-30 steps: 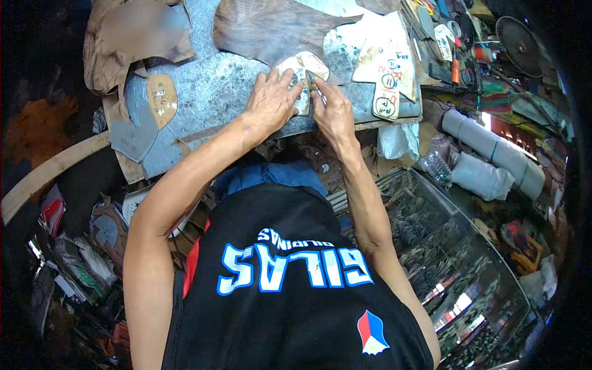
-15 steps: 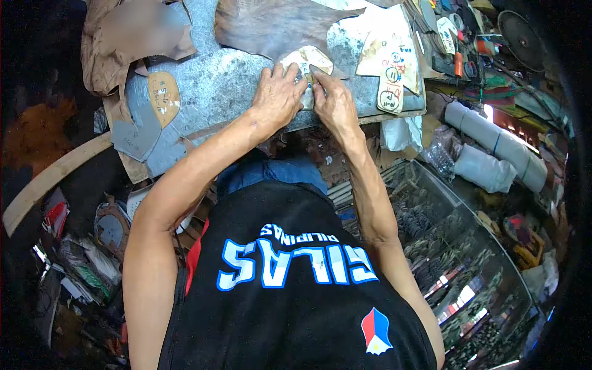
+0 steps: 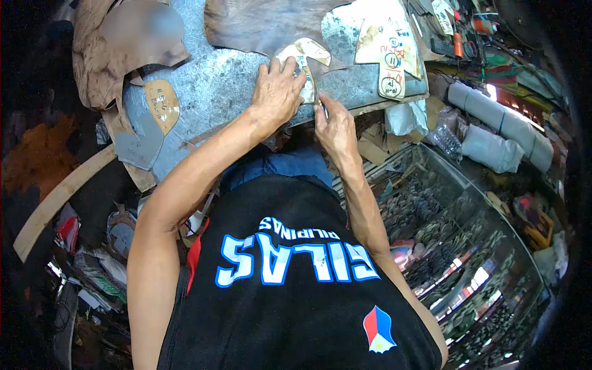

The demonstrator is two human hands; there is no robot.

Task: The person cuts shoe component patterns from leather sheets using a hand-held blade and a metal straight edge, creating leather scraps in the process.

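1. Left hand (image 3: pixel 277 92): fingers spread, resting on the cream card template (image 3: pixel 304 48) from its 8 o'clock.
2. Right hand (image 3: pixel 337 128), at the template's 5 o'clock: closed on a slim tool (image 3: pixel 322 105), mostly hidden.
3. Template: on the grey worktable (image 3: pixel 222 80); brown leather (image 3: pixel 259 24) at 11 o'clock, numbered patterns (image 3: pixel 382 52) near 3, tan oval pattern (image 3: pixel 163 106) between 8 and 9.

White rolls (image 3: pixel 482 106) lie near a glass case (image 3: pixel 457 246), well apart from a curved wooden strip (image 3: pixel 60 198).

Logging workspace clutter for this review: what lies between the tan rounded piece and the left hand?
In the head view, the direct stretch between the tan rounded piece and the left hand is bare: only the mottled grey tabletop shows there.
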